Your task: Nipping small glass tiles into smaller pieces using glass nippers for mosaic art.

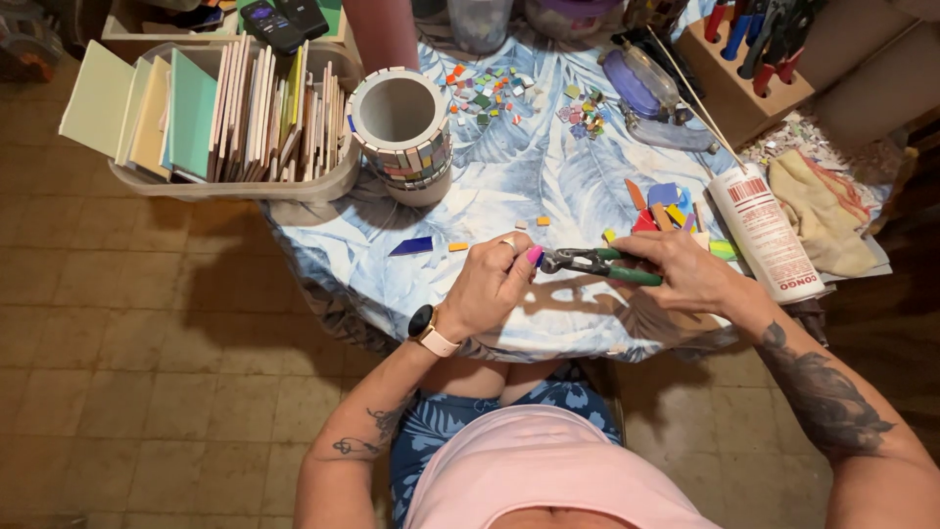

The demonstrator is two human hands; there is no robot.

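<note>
My right hand (pixel 685 269) grips green-handled tile nippers (pixel 587 263) over the near edge of the leaf-patterned table (pixel 509 186). The nipper jaws point left and meet the fingertips of my left hand (pixel 494 284), which pinches something small against them; the piece itself is hidden by the fingers. A watch sits on my left wrist. A white cylinder pot (pixel 401 132) partly covered with coloured mosaic pieces stands upright at the table's back left. Small tile bits (pixel 490 90) lie scattered beyond it.
A tub of upright tiles (pixel 230 113) overhangs the table's left side. A white glue bottle (pixel 769 235) lies at the right beside cut coloured shards (pixel 666 211) and a cloth (pixel 818 211). A wooden rack of tools (pixel 749 59) stands back right. Tiled floor surrounds the table.
</note>
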